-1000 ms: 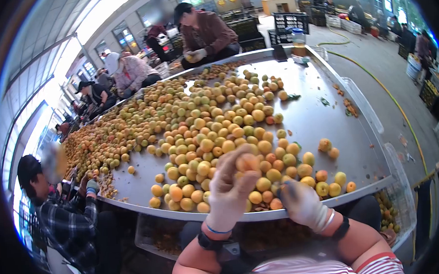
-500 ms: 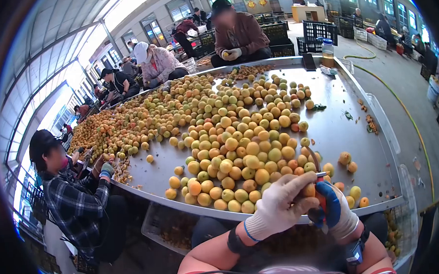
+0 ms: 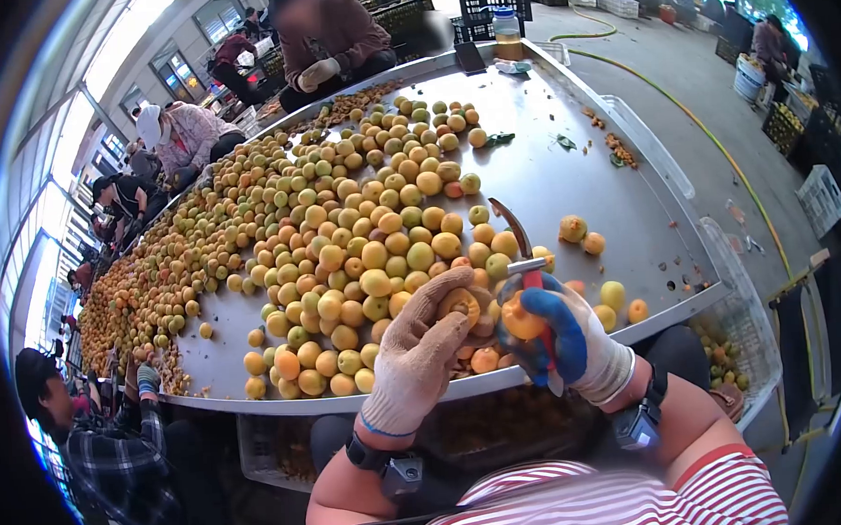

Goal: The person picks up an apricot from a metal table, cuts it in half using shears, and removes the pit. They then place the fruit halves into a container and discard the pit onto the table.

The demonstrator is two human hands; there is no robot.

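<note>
My left hand, in a white knitted glove, is closed on a cut apricot piece between thumb and fingers. Beside it, my right hand, in a blue-and-white glove, grips a knife by its red handle. The knife's curved blade points up and away over the table. Another apricot piece sits against the blue fingers of that hand. Both hands are over the table's near edge, slightly apart. Whole apricots lie heaped just beyond them.
The metal table has a raised rim. A clear plastic crate holding fruit stands at the right, below the table. Co-workers sit along the far and left sides, including a person in plaid. A jar stands at the far corner.
My view has swung right. My hands, close together around one apricot at the blade before, have drawn apart with a piece in each. The knife now stands more upright and shows more fully.
</note>
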